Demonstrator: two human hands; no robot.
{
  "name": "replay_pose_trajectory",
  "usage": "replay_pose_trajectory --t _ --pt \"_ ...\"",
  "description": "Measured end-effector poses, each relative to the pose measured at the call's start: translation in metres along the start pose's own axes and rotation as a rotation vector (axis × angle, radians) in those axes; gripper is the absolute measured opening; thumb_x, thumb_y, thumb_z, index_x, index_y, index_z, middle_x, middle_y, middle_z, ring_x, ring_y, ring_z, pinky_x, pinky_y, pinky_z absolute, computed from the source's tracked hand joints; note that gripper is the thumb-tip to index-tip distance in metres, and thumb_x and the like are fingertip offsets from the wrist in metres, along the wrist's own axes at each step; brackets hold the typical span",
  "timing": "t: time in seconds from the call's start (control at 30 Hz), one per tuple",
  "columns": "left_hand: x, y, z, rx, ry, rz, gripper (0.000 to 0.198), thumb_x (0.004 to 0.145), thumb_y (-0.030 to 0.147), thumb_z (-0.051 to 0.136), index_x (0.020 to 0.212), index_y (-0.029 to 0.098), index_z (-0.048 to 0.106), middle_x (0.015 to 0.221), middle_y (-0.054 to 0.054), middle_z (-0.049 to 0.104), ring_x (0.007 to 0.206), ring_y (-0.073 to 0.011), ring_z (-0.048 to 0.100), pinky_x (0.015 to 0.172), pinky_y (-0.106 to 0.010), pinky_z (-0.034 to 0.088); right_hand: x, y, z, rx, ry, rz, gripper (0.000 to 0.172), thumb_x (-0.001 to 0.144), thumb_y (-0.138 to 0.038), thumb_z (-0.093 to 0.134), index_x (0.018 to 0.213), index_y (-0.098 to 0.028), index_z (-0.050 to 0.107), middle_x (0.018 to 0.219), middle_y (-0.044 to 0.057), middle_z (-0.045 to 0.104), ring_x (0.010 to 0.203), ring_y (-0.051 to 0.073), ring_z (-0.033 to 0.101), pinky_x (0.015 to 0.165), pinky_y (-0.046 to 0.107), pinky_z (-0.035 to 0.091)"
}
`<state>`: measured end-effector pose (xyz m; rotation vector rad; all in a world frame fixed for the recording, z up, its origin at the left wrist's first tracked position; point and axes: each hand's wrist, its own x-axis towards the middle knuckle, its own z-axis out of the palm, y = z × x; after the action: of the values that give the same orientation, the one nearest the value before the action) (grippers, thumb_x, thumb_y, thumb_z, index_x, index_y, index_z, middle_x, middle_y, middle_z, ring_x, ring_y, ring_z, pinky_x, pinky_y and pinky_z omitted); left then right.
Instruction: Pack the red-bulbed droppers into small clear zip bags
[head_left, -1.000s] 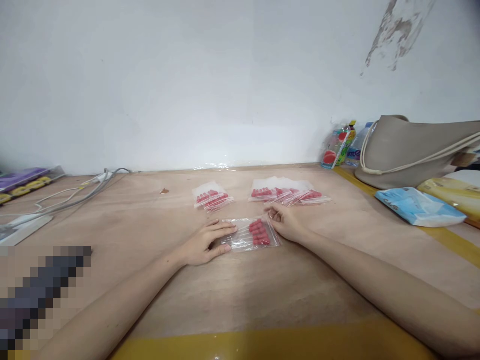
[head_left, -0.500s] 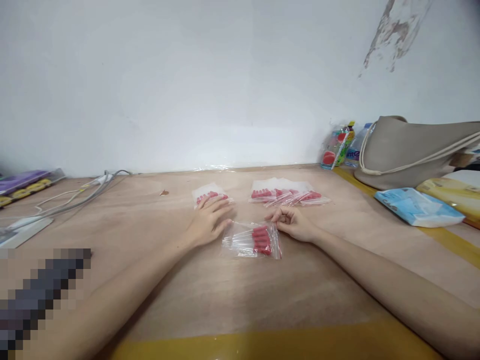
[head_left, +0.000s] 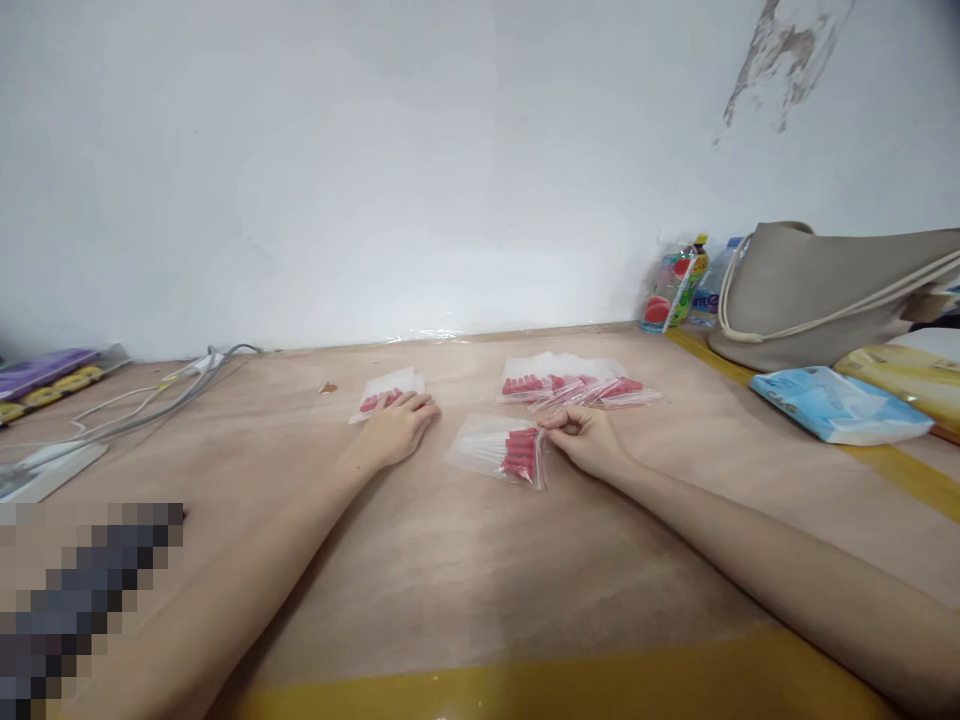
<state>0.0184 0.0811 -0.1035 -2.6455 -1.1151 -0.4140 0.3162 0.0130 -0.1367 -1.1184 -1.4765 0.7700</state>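
Note:
In the middle lies a clear zip bag [head_left: 480, 446] holding several thin, pale sticks with thick red ends. My right hand [head_left: 589, 440] pinches the upper right corner of this bag, at its zip edge. My left hand [head_left: 397, 428] rests flat with fingers stretched over a second small group of bags [head_left: 401, 381], whose red contents are partly hidden under the fingers. Beyond my right hand, several similar bags [head_left: 562, 372] overlap in a spread row on the table.
On the right are a blue tissue pack [head_left: 840, 402], a yellow pack [head_left: 900, 375], a grey bag [head_left: 817, 290] and drink bottles [head_left: 667, 295] by the wall. Cables [head_left: 187, 385] and a purple pack [head_left: 52, 375] lie at left. Yellow tape [head_left: 480, 690] crosses the table's near edge.
My left hand has shifted left, and the left group of bags has moved left with it. The middle bag has moved slightly away from me, its corner now pinched by my right hand.

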Motion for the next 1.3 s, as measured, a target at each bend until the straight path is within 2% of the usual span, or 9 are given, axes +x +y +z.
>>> replay_pose_trajectory --t 0.1,0.2,0.27,0.37,0.5,0.63,0.8,1.0,1.3 --pt "-0.018 0.009 -0.004 0.011 0.117 -0.056 0.028 0.091 0.028 0.035 0.108 0.024 0.056 0.124 -0.007 0.051 0.119 -0.0277 0.040 0.101 -0.054 0.022 0.002 0.001 0.014 -0.069 0.062 0.022 0.005 0.066 -0.022 0.058 0.067 -0.018 0.060 0.078 0.006 0.068 0.075 0.019 0.063 0.071 0.034 0.051" --pt "-0.026 0.039 -0.005 -0.078 0.197 -0.069 0.031 0.089 0.031 0.038 0.113 0.021 0.055 0.124 -0.009 0.050 0.115 -0.0263 0.044 0.100 -0.046 0.032 0.003 -0.003 0.033 -0.159 0.055 0.049 0.006 0.068 -0.018 0.055 0.070 -0.018 0.060 0.076 0.006 0.067 0.072 0.018 0.063 0.067 0.032 0.050" --pt "-0.027 0.060 -0.004 -0.194 0.161 -0.078 0.034 0.090 0.034 0.037 0.116 0.020 0.053 0.124 -0.009 0.050 0.113 -0.0247 0.046 0.098 -0.042 0.036 0.004 -0.011 0.042 -0.231 -0.046 0.000 0.010 0.071 -0.018 0.052 0.075 -0.018 0.062 0.077 0.005 0.068 0.069 0.017 0.062 0.064 0.029 0.049" --pt "-0.022 0.079 0.000 -0.298 0.076 -0.121 0.043 0.090 0.041 0.037 0.127 0.019 0.045 0.129 -0.011 0.046 0.117 -0.0267 0.044 0.098 -0.043 0.037 0.012 -0.027 0.044 -0.487 -0.186 -0.233 0.018 0.079 -0.023 0.047 0.076 -0.018 0.064 0.077 0.006 0.067 0.071 0.017 0.060 0.067 0.030 0.045" --pt "-0.010 0.074 0.004 -0.335 -0.010 -0.121 0.046 0.090 0.043 0.038 0.128 0.018 0.045 0.132 -0.011 0.044 0.120 -0.0265 0.043 0.100 -0.044 0.035 0.036 -0.032 0.029 -0.983 -0.183 -0.533 0.027 0.084 -0.026 0.043 0.098 -0.017 0.063 0.108 0.011 0.062 0.101 0.024 0.052 0.088 0.038 0.034" --pt "0.002 0.063 0.006 -0.363 -0.045 -0.089 0.046 0.088 0.043 0.041 0.126 0.017 0.047 0.133 -0.011 0.043 0.122 -0.0257 0.041 0.103 -0.042 0.034 0.052 -0.016 0.014 -1.193 -0.282 -0.498 0.031 0.087 -0.029 0.039 0.109 -0.018 0.058 0.118 0.011 0.057 0.109 0.024 0.049 0.094 0.043 0.027" --pt "0.008 0.059 0.006 -0.372 -0.030 -0.061 0.047 0.087 0.043 0.043 0.126 0.017 0.046 0.134 -0.011 0.042 0.123 -0.0257 0.040 0.102 -0.042 0.034 0.044 -0.005 -0.005 -1.209 -0.227 -0.496 0.028 0.088 -0.030 0.039 0.093 -0.017 0.063 0.109 0.011 0.061 0.108 0.023 0.050 0.095 0.041 0.025" --pt "-0.002 0.054 0.006 -0.356 0.117 0.099 0.040 0.084 0.036 0.051 0.120 0.019 0.053 0.126 -0.009 0.051 0.118 -0.0219 0.046 0.099 -0.036 0.039 0.029 -0.003 -0.025 -1.124 -0.151 -0.583 0.025 0.086 -0.031 0.043 0.088 -0.016 0.063 0.097 0.010 0.064 0.098 0.022 0.052 0.093 0.038 0.026" --pt "0.015 0.055 0.012 -0.429 0.148 0.095 0.027 0.090 0.028 0.045 0.106 0.017 0.063 0.108 -0.005 0.065 0.105 -0.0182 0.057 0.093 -0.033 0.046 0.034 -0.009 0.005 -1.156 -0.255 -0.947 0.023 0.086 -0.022 0.042 0.082 -0.020 0.064 0.076 0.004 0.063 0.078 0.017 0.047 0.075 0.034 0.025"
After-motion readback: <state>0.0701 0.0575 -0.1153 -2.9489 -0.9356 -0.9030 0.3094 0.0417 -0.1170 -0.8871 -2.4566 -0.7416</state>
